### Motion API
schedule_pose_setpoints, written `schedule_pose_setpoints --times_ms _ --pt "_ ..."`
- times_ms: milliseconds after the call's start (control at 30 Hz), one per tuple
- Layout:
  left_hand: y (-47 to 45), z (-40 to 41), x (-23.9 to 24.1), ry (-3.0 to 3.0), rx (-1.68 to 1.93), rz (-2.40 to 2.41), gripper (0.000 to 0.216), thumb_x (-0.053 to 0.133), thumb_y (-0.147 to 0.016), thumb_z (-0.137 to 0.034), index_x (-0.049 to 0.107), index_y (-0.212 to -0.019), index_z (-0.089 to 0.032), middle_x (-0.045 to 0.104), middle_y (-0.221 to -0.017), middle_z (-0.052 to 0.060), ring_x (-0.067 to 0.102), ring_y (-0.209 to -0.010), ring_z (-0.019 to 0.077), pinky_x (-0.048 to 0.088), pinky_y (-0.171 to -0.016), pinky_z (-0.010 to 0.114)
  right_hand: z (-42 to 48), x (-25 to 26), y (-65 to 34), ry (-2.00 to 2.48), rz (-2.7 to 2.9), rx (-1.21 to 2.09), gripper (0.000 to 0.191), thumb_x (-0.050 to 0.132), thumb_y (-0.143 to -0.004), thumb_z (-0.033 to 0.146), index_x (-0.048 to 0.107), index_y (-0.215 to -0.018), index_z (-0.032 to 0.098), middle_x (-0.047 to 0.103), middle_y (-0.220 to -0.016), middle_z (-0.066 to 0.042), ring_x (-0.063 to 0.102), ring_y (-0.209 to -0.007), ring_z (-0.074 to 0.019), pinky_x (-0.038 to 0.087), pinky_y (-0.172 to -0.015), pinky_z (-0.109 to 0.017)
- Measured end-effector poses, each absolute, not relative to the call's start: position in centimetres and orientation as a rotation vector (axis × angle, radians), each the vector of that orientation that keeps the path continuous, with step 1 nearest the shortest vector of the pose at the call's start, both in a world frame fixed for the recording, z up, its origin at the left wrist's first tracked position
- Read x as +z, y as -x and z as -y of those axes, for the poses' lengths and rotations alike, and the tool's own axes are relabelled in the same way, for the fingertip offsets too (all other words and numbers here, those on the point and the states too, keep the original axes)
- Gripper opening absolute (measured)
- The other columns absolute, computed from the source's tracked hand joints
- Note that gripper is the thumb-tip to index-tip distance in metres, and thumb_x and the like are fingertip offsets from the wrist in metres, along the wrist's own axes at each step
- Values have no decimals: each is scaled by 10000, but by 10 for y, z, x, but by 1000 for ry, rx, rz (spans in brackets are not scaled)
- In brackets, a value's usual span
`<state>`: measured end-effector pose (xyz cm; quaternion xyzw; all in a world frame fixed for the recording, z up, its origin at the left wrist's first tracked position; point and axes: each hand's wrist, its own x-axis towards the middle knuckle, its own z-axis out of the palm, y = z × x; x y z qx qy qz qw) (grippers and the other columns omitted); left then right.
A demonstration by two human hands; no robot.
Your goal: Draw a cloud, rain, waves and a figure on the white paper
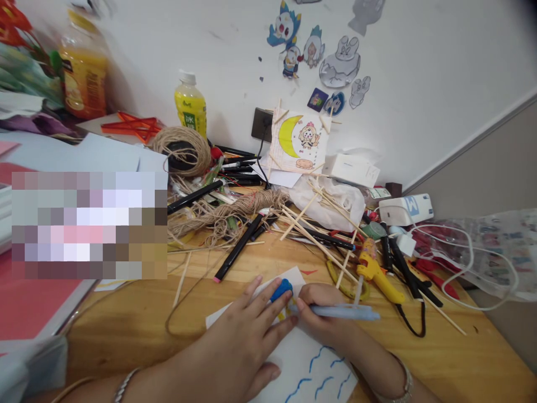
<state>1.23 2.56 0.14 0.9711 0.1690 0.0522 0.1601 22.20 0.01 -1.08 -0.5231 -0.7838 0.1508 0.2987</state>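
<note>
Left hand (243,336) lies palm-down, fingers (249,294) spread; just right of its fingertips (287,295), the right hand (321,310) curls in a pinch.

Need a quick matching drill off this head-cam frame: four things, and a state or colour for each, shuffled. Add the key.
1. Left hand
2. Right hand
3. Glue gun
4. White paper

A. Marked with blue wavy lines
B. Mostly yellow
C. Holding a light-blue pen
D. Spread palm-down over the sheet

Pairs: 1-D, 2-C, 3-B, 4-A
</note>
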Motion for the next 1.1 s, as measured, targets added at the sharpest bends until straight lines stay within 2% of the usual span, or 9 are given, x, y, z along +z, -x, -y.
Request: schedule_pose_setpoints --times_ms 300,567,767,900,1100 --pt "-14 -26 6 -2772 102 -486 637 653 -829 -280 428 -1419 -205 326 -1501 140 245 -1398 368 183 -1118 605 0 -10 -222 1364 2079 397 415 400 -930 276 466 -528 195 502 -469 14 449 -439 -105 347 -449 -218" --pt "-13 -26 -2 -2759 193 -485 652 647 -836 -289 399 -1435 -216 311 -1512 137 222 -1408 359 139 -1129 598 -1 -13 -223 1318 2046 376 393 422 -912 240 464 -523 201 520 -463 14 478 -428 -105 360 -444 -214" --pt "-13 -25 -3 -2785 190 -476 640 656 -829 -293 427 -1418 -192 343 -1495 152 247 -1395 377 162 -1117 612 1 -14 -224 1281 2060 420 365 427 -912 254 508 -561 196 583 -507 -12 553 -474 -125 424 -492 -223" --pt "-12 -25 -2 -2781 224 -482 580 647 -839 -310 478 -1380 -186 367 -1487 144 260 -1394 365 142 -1129 594 1 -12 -224 1304 2088 440 396 409 -931 285 505 -557 198 569 -502 -12 531 -469 -129 415 -489 -233" --pt "-13 -25 0 -2760 175 -478 623 632 -846 -297 421 -1424 -199 341 -1497 141 231 -1403 370 144 -1124 607 1 -13 -223 1329 2075 429 409 404 -935 306 510 -557 196 584 -510 -17 529 -476 -124 421 -493 -234"
